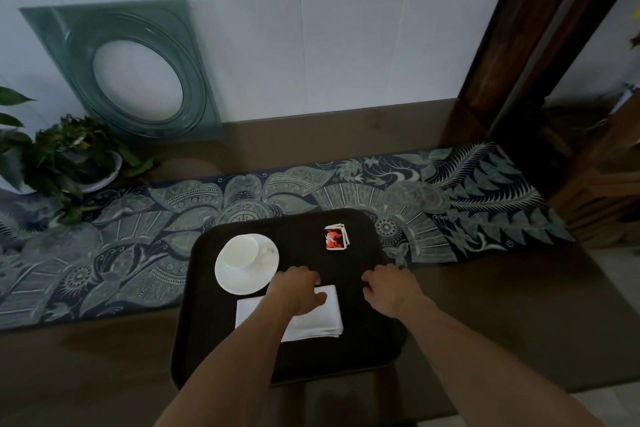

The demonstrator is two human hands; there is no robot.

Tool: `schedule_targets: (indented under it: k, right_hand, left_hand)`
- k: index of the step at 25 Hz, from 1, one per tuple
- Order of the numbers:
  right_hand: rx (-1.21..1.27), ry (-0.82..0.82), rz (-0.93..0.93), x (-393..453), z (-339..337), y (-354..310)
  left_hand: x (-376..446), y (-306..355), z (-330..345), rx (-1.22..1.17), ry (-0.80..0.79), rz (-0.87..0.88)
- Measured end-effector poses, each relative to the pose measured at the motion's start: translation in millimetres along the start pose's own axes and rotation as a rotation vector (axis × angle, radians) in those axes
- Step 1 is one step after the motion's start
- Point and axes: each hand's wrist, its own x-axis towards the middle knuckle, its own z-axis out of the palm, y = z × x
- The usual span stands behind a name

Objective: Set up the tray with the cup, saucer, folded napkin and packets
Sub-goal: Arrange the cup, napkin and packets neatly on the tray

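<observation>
head | left hand (298,288) fingers flat on napkin (311,319) | right hand (391,288) fingers relaxed | plant (69,156) far-left

On the dark tray (298,354), bare surface lies open between the packets (335,236) at the far right and the folded napkin (311,317) near the front, and along the near edge. The cup (239,251) on its saucer (242,276) blocks the far left corner. Off the tray, the potted plant (65,156) and leaning glass panel (131,69) crowd the far left.
</observation>
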Motion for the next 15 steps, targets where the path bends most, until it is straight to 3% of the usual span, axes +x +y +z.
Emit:
schedule_targets:
  k: [8, 15]
  right_hand:
    - [0.036, 0.049, -0.118, 27, -12, 53]
    - [-0.005, 0.033, -0.208, 52, -16, 54]
  left_hand:
    - [31, 36, -7, -0.013, -0.020, -0.106]
    - [40, 33, -6, -0.029, -0.066, -0.168]
